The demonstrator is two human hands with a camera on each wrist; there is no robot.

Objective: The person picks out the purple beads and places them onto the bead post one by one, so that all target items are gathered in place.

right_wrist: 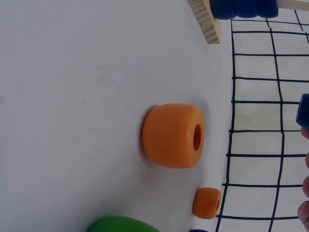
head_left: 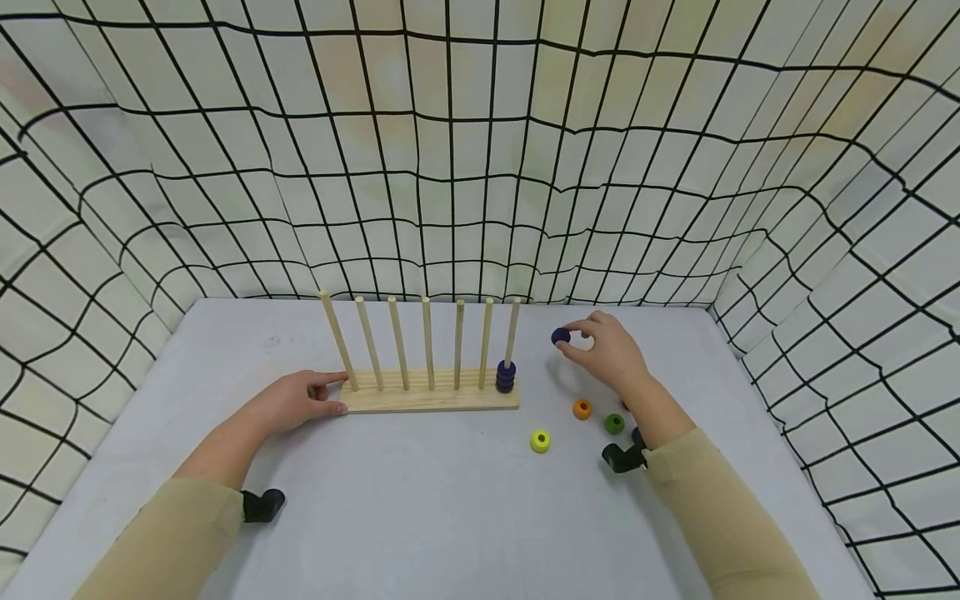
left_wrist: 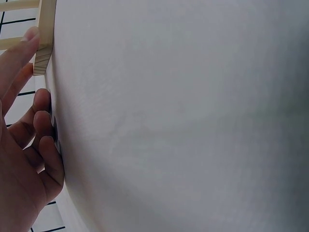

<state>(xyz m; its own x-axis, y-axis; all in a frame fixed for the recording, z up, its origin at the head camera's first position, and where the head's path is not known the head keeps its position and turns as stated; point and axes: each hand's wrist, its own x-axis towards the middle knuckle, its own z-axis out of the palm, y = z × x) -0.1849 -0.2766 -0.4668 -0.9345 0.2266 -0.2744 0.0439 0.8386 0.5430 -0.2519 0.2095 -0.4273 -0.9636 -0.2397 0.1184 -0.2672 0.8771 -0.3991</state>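
A wooden peg board (head_left: 427, 402) with several upright pegs stands on the white table. Its left end is pinched between the thumb and index finger of my left hand (head_left: 300, 400); the left wrist view shows the other fingers curled beside the end. Three dark blue beads (head_left: 506, 377) are stacked on the rightmost peg. To the right of that peg, above the table, my right hand (head_left: 606, 350) holds a dark blue bead (head_left: 560, 336) between thumb and fingertips. At the right edge of the right wrist view, only part of this bead (right_wrist: 303, 111) and some fingertips show.
Loose on the table lie a yellow bead (head_left: 540, 441), an orange bead (head_left: 582, 408) and a green bead (head_left: 614, 423). A dark bead (head_left: 637, 436) is partly hidden by the right wrist. Another orange bead (right_wrist: 206, 203) appears in the right wrist view. Black netting surrounds the table's back and sides.
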